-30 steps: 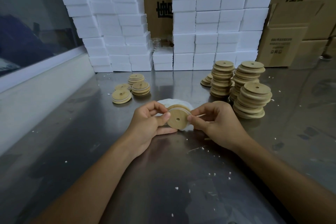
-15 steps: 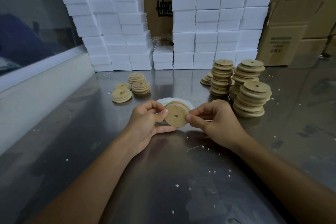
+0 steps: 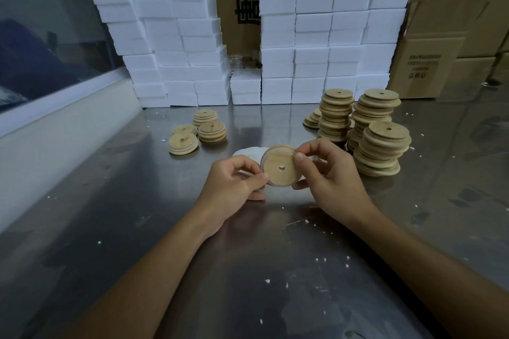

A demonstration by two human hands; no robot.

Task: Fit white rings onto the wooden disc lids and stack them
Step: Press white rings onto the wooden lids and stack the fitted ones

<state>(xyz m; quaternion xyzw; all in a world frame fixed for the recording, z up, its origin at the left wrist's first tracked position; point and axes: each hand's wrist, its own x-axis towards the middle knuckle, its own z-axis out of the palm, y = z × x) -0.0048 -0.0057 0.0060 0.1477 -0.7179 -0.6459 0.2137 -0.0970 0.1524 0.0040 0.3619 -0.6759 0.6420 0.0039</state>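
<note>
- Over the middle of the steel table, nearer its far edge than the near one, a wooden disc lid was held clear of the surface, its flat face with the small centre hole tilted toward the camera.
- The lid looked light and stiff, so a rim grip from both sides should have been enough; the smooth wood could have slipped if pinched on its faces alone.
- A pale band showed along its rim, probably the white ring; it looked thin and likely stretchy, so best worked round the edge with the fingertips.
- The left hand pinched the lid's left rim with curled fingers.
- The right hand pinched the right rim, thumb on the face, fingers curled behind.
- Both forearms reached in from the near edge.
- Loose white rings lay just behind the hands; short finished stacks stood toward the far left, tall stacks of lids toward the far right.
</note>
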